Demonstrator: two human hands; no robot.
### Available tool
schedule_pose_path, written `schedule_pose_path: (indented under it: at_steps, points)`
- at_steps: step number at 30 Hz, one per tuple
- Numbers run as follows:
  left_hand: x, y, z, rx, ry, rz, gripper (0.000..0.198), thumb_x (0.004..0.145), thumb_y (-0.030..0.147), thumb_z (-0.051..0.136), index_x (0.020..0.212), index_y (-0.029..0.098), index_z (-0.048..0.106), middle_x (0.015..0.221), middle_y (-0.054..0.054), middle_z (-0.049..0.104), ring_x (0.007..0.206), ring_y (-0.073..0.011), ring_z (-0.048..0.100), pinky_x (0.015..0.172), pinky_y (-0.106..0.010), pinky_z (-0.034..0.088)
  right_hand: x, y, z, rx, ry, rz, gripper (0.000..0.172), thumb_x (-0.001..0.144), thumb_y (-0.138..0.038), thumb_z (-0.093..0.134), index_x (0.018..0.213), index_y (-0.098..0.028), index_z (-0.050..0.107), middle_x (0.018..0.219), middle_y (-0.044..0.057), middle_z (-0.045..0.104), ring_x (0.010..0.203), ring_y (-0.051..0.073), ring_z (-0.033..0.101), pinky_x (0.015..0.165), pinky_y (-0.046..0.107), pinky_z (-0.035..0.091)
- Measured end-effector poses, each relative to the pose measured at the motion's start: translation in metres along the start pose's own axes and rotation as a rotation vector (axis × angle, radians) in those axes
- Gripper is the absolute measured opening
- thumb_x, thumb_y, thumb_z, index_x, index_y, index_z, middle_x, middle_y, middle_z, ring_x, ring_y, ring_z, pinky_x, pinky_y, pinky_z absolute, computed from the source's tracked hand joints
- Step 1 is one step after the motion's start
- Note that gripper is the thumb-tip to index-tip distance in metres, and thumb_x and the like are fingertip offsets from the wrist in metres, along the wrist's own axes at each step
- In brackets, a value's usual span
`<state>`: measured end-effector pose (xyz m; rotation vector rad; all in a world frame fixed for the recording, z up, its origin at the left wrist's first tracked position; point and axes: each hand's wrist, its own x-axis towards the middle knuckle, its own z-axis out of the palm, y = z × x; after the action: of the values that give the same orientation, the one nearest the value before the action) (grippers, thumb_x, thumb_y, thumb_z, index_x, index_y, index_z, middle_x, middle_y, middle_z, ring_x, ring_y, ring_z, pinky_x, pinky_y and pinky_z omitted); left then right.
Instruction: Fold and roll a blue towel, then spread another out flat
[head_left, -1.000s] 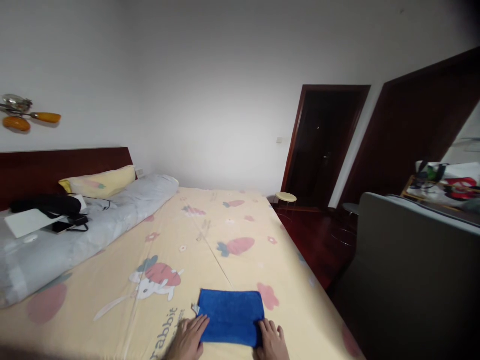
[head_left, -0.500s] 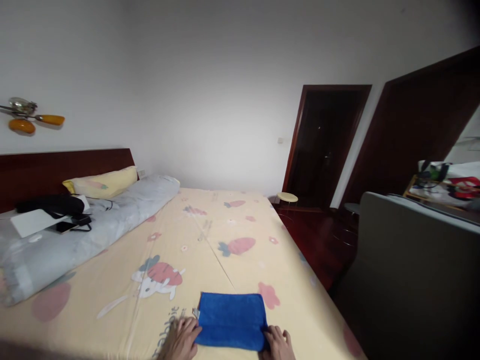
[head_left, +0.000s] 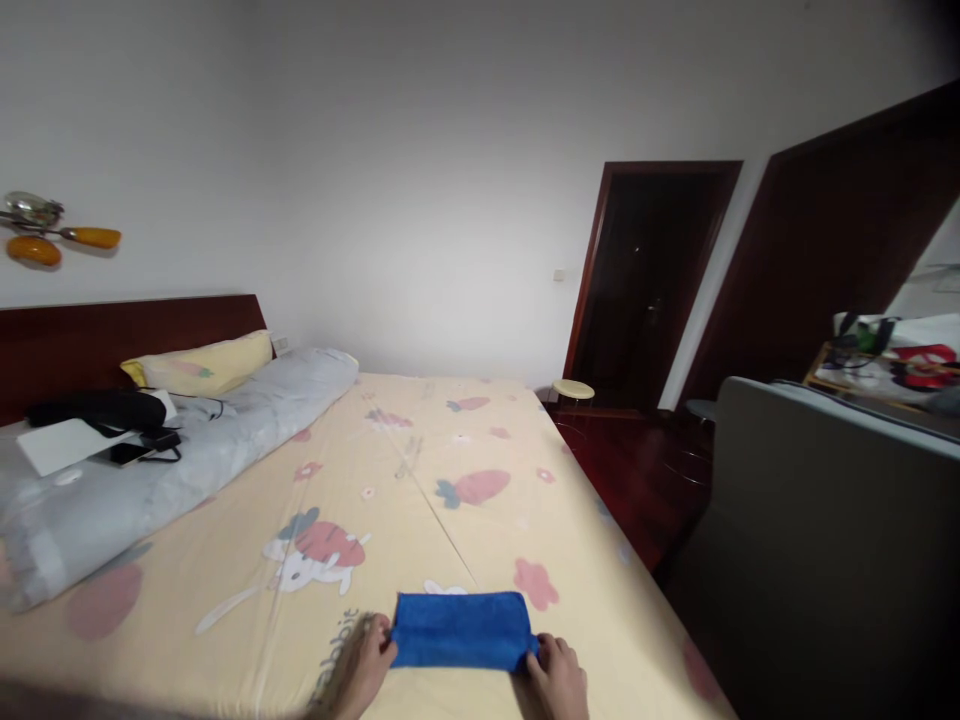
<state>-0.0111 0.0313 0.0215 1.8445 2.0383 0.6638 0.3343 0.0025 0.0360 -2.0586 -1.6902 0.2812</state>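
Note:
A blue cloth (head_left: 461,630), looking like a small towel, lies folded into a wide, low strip on the bed near its front edge. My left hand (head_left: 369,658) is at the strip's left end, with the fingers closed on the cloth there. Its thumb and forefinger meet at the edge. At the opposite end, my right hand (head_left: 561,678) pinches the right edge. The undersides of both hands' fingers are partly hidden.
The bed (head_left: 420,520) has a patterned yellow sheet. A rolled grey quilt (head_left: 255,430), a yellow pillow (head_left: 202,365), a white laptop-like slab (head_left: 64,447) and a dark phone (head_left: 131,454) are on the left. A grey panel (head_left: 795,520) stands right, beyond a stool (head_left: 573,390).
The cloth's near edge has been brought away from me, so the cloth is shallower from front to back. Both hands have moved slightly forward with it. The view has shifted a little.

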Motion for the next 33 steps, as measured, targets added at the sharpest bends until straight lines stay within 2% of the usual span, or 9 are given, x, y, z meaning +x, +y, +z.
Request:
schedule_pose_path:
  at_steps: [4, 7, 11, 14, 17, 20, 24, 29, 33]
  points:
    - [-0.003, 0.010, 0.013, 0.109, 0.165, -0.054, 0.035, 0.086, 0.023, 0.038, 0.112, 0.018, 0.060, 0.109, -0.010, 0.070, 0.107, -0.0232, 0.062, 0.092, -0.038, 0.047, 0.004, 0.000, 0.016, -0.184, 0.160, -0.013, 0.032, 0.088, -0.039, 0.036, 0.096, -0.023, 0.062, 0.098, 0.010, 0.068, 0.092, 0.026, 0.062, 0.076, 0.041, 0.045]
    - [-0.014, 0.026, 0.039, 0.215, 0.247, 0.067, 0.046, 0.088, 0.020, 0.031, 0.126, 0.021, 0.055, 0.129, -0.011, 0.063, 0.121, -0.0255, 0.055, 0.097, -0.044, 0.047, 0.000, -0.009, 0.035, -0.168, 0.175, -0.124, 0.034, 0.087, -0.029, 0.035, 0.107, -0.023, 0.061, 0.110, 0.010, 0.068, 0.100, 0.024, 0.062, 0.086, 0.041, 0.046]
    - [-0.025, 0.051, 0.092, 0.236, 0.100, 0.472, 0.068, 0.082, 0.010, 0.032, 0.145, 0.033, 0.026, 0.150, 0.001, 0.043, 0.136, -0.0201, 0.042, 0.109, -0.044, 0.042, -0.007, -0.033, 0.078, -0.057, 0.022, -0.454, 0.049, 0.083, -0.024, 0.042, 0.131, -0.028, 0.050, 0.141, 0.006, 0.054, 0.128, 0.024, 0.051, 0.104, 0.043, 0.042]
    - [-0.026, 0.059, 0.116, 0.263, 0.046, 0.557, 0.077, 0.081, 0.009, 0.032, 0.144, 0.033, -0.004, 0.153, 0.002, 0.034, 0.138, -0.0197, 0.038, 0.111, -0.045, 0.042, -0.008, -0.044, 0.107, -0.039, 0.045, -0.586, 0.060, 0.085, -0.024, 0.042, 0.143, -0.032, 0.029, 0.148, 0.004, 0.044, 0.134, 0.023, 0.045, 0.105, 0.042, 0.043]
    - [-0.023, 0.052, 0.104, 0.286, -0.030, 0.575, 0.075, 0.085, 0.017, 0.036, 0.142, 0.032, -0.010, 0.154, 0.003, 0.028, 0.139, -0.0216, 0.037, 0.112, -0.045, 0.041, -0.006, -0.037, 0.114, -0.076, 0.119, -0.679, 0.065, 0.087, -0.025, 0.041, 0.146, -0.032, 0.014, 0.146, 0.003, 0.044, 0.131, 0.022, 0.047, 0.103, 0.041, 0.047]
    - [-0.021, 0.038, 0.071, 0.295, -0.099, 0.587, 0.072, 0.088, 0.023, 0.037, 0.143, 0.033, -0.009, 0.156, 0.005, 0.021, 0.141, -0.0221, 0.033, 0.114, -0.045, 0.037, -0.002, -0.017, 0.102, -0.125, 0.138, -0.718, 0.066, 0.090, -0.033, 0.040, 0.146, -0.032, 0.006, 0.146, 0.001, 0.044, 0.130, 0.022, 0.048, 0.102, 0.039, 0.048]
    - [-0.023, 0.023, 0.033, 0.276, -0.184, 0.549, 0.069, 0.091, 0.026, 0.034, 0.144, 0.035, -0.009, 0.157, 0.005, 0.017, 0.144, -0.0212, 0.028, 0.117, -0.047, 0.030, -0.001, 0.009, 0.080, -0.138, 0.076, -0.649, 0.063, 0.091, -0.039, 0.038, 0.145, -0.035, 0.007, 0.147, -0.001, 0.042, 0.132, 0.021, 0.046, 0.105, 0.040, 0.045]
    - [-0.026, 0.019, 0.030, 0.282, -0.224, 0.401, 0.064, 0.090, 0.026, 0.031, 0.145, 0.035, -0.002, 0.158, 0.004, 0.017, 0.146, -0.0229, 0.022, 0.118, -0.055, 0.022, -0.003, 0.009, 0.069, -0.083, -0.033, -0.441, 0.056, 0.091, -0.036, 0.033, 0.145, -0.036, 0.018, 0.151, 0.000, 0.037, 0.138, 0.024, 0.038, 0.110, 0.053, 0.038]
    - [-0.017, 0.029, 0.033, 0.304, -0.206, 0.288, 0.069, 0.083, 0.015, 0.033, 0.146, 0.034, 0.015, 0.157, 0.002, 0.027, 0.146, -0.0245, 0.021, 0.117, -0.059, 0.018, 0.008, -0.006, 0.055, 0.012, -0.126, -0.355, 0.054, 0.087, -0.027, 0.034, 0.140, -0.032, 0.037, 0.149, 0.003, 0.044, 0.138, 0.024, 0.039, 0.113, 0.058, 0.028]
